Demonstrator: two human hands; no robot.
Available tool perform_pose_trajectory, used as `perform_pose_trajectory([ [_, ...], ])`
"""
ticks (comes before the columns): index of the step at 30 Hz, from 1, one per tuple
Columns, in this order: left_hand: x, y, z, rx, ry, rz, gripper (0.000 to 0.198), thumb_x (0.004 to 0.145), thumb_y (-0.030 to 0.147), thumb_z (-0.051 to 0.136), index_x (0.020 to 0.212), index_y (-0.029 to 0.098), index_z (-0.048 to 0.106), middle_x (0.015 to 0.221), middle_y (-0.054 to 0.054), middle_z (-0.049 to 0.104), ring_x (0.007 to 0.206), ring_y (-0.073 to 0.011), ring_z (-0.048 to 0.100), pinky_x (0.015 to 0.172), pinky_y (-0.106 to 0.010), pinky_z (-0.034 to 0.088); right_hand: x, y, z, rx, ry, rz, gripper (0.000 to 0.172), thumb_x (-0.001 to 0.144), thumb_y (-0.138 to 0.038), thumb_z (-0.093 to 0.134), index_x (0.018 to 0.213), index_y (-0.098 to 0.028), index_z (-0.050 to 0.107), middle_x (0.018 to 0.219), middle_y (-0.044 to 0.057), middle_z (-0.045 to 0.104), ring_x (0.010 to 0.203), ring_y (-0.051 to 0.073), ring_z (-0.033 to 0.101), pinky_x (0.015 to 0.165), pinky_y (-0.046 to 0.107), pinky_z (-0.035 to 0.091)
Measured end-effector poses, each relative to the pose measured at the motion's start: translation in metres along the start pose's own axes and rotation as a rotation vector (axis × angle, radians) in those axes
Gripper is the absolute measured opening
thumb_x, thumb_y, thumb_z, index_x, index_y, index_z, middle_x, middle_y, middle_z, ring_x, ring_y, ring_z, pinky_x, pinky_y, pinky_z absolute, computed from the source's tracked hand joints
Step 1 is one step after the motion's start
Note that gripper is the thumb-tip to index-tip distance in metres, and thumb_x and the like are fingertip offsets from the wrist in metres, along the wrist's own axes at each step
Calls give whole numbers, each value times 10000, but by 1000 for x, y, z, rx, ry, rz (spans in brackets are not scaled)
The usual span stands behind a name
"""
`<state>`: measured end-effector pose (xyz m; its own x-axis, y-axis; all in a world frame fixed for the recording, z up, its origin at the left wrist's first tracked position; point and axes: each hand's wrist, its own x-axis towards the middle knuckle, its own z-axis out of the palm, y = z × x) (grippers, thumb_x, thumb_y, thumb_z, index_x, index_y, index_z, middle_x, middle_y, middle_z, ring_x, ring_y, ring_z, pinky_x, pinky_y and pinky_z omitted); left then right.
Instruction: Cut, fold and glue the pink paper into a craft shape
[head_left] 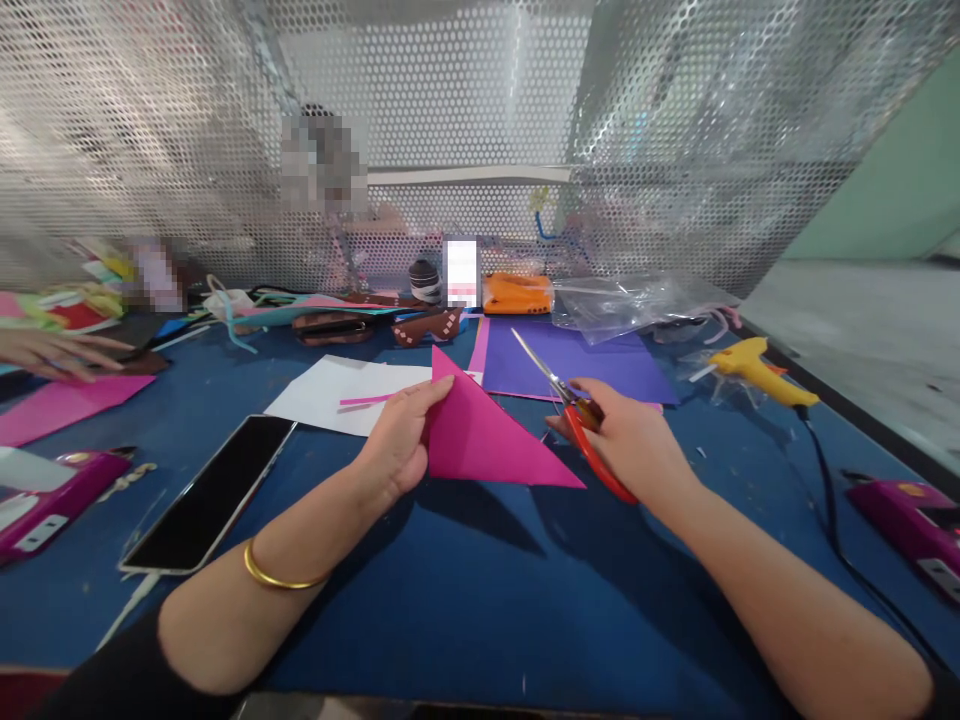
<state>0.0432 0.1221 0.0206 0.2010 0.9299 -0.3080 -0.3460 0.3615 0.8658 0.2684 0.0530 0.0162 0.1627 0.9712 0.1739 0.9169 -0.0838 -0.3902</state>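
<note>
My left hand (pixel 399 440) grips a pink paper triangle (pixel 480 435) by its left edge and holds it above the blue table (pixel 465 590). My right hand (pixel 626 440) is closed on red-handled scissors (pixel 577 410). Their blades are slightly parted and point up and left, just beyond the triangle's right side. A gold bangle sits on my left wrist.
A purple sheet (pixel 577 362), white paper (pixel 337 392) with a pink strip, a phone (pixel 210 492), a yellow glue gun (pixel 754 370) with its black cord, pink devices (pixel 45 500) at both sides. Another person's hand (pixel 52 352) rests far left on pink paper. A perforated metal screen (pixel 465 130) stands behind.
</note>
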Motion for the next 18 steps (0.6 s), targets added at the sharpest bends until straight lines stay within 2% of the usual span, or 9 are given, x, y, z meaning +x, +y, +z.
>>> perform_pose_trajectory([
  [2, 0, 3, -1, -7, 22, 1, 254, 681, 339, 834, 793, 147, 711, 771, -61, 727, 670, -185, 663, 608, -281, 528, 5, 4, -1, -121, -71, 7, 469, 892, -454, 583, 1276, -184, 570, 956, 99, 767, 881, 285, 713, 635, 300, 426],
  [4, -1, 5, 0, 5, 20, 22, 268, 653, 317, 851, 806, 146, 711, 782, -65, 733, 686, -196, 673, 627, -292, 537, 7, 6, 1, -181, -123, -11, 447, 876, -444, 598, 1227, -167, 604, 918, 122, 769, 842, 305, 713, 587, 300, 378],
  [8, -4, 7, 3, 31, 27, 92, 241, 622, 254, 852, 789, 148, 714, 749, -57, 735, 657, -186, 670, 613, -282, 534, 5, 9, 4, -226, -183, -77, 295, 857, -360, 607, 1079, -178, 673, 867, 125, 761, 776, 291, 697, 546, 291, 296],
  [12, -5, 7, 4, 15, 35, 146, 255, 586, 247, 863, 767, 151, 712, 721, -41, 732, 630, -160, 654, 599, -265, 530, 1, 12, -4, -187, -216, -158, 147, 818, -293, 626, 912, -230, 719, 798, 66, 749, 696, 242, 667, 528, 286, 269],
  [15, -6, 6, 4, 10, 29, 201, 287, 558, 274, 884, 762, 160, 716, 719, -28, 737, 634, -151, 654, 607, -260, 532, -1, 13, -13, -111, -164, -154, 137, 820, -260, 608, 826, -235, 742, 752, 60, 733, 678, 234, 654, 543, 294, 300],
  [18, -9, 3, 6, 20, 4, 246, 306, 552, 307, 898, 765, 173, 725, 722, -15, 741, 638, -141, 653, 612, -252, 531, -4, 7, -17, 37, -27, -110, 273, 914, -324, 507, 926, -208, 754, 905, 99, 746, 858, 259, 672, 667, 318, 414],
])
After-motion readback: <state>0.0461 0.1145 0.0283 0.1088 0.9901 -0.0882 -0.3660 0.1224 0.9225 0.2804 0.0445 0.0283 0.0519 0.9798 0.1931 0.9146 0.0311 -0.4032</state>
